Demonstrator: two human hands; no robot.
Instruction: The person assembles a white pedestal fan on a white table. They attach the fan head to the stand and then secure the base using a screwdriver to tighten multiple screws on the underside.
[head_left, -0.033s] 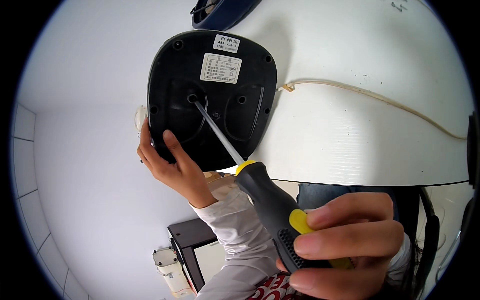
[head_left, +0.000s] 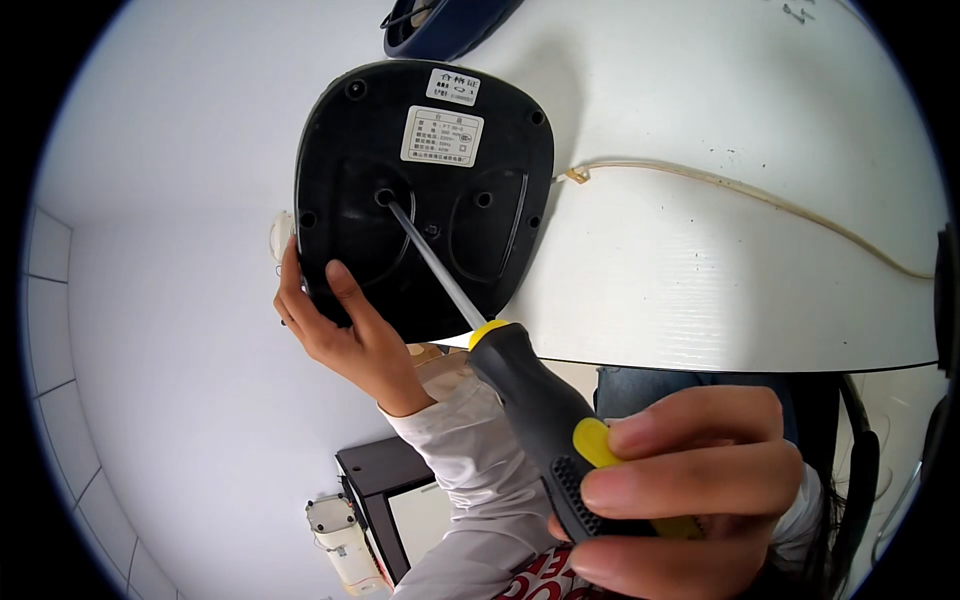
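Observation:
A black plastic appliance base (head_left: pixel 350 140) stands tilted with its underside toward me, showing two white labels and several recessed screw holes. My left hand (head_left: pixel 350 335) grips its lower left edge, the thumb on the underside and the fingers around the rim. In my right hand (head_left: pixel 690 480) is a screwdriver (head_left: pixel 530 385) with a black and yellow handle, held between thumb and fingertips. Its metal shaft slants up to the left, and the tip sits in a recessed hole left of the middle. Whatever lies inside that hole is hidden.
From the base's right side, a beige cord (head_left: pixel 720 178) crosses the white table (head_left: pixel 640 300). Small screws (head_left: pixel 797 13) lie at the far right. A dark blue container (head_left: pixel 455 28) stands beyond the base. Below are a dark cabinet (head_left: pixel 375 465) and, at right, a chair (head_left: pixel 860 450).
My right hand and the screwdriver handle have shifted very slightly left. The tip stays in the same hole, and my left hand and the base have not visibly moved.

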